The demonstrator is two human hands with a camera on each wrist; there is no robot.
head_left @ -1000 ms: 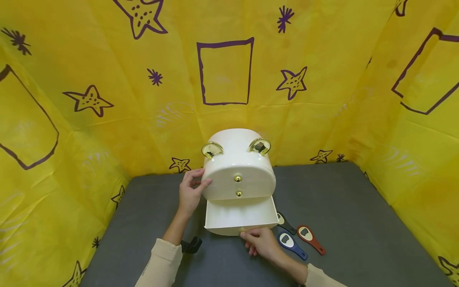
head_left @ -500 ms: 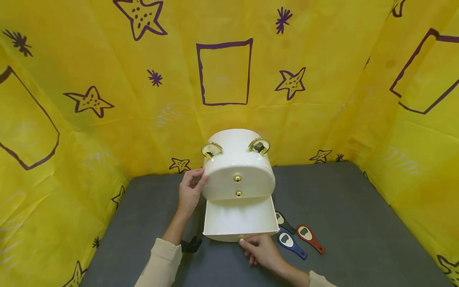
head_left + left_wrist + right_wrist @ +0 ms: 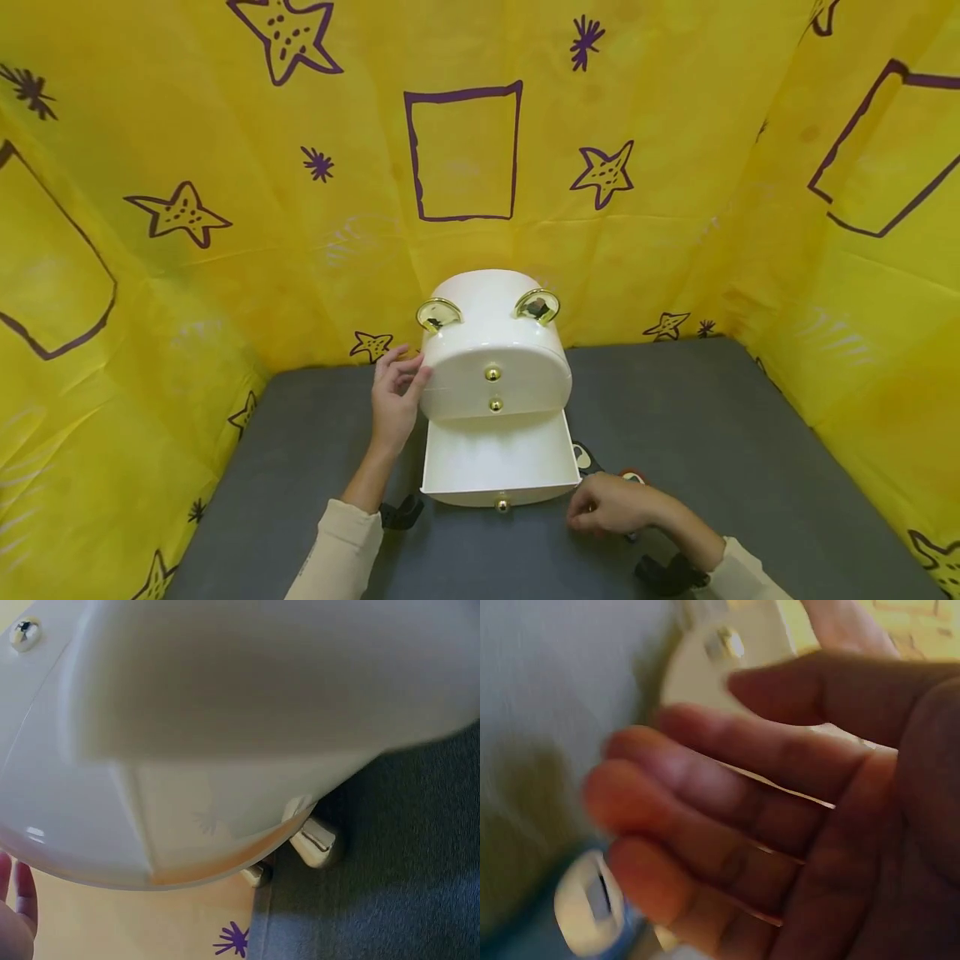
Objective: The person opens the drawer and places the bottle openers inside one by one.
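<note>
A white rounded drawer box (image 3: 532,375) with gold ears and gold knobs stands on the table. Its bottom drawer (image 3: 465,497) is pulled out toward me and looks bare inside. My left hand (image 3: 393,408) rests against the box's left side, fingers loosely bent. To the right of the drawer's front corner is my right hand (image 3: 618,504), off the gold drawer knob (image 3: 502,505) and holding nothing. It covers most of a red bottle opener (image 3: 632,476) and a blue bottle opener (image 3: 589,907), whose pale oval shows in the right wrist view. A black bottle opener (image 3: 585,458) lies beside the drawer.
The dark grey table (image 3: 712,433) is enclosed by yellow cloth walls (image 3: 465,167) with purple drawings, the back one close behind the box. Black wrist mounts (image 3: 401,512) sit under both forearms.
The bottom drawer slid further out toward me with my right hand on its knob. That hand has since let go and moved right, over the bottle openers. My left hand stays at the box.
</note>
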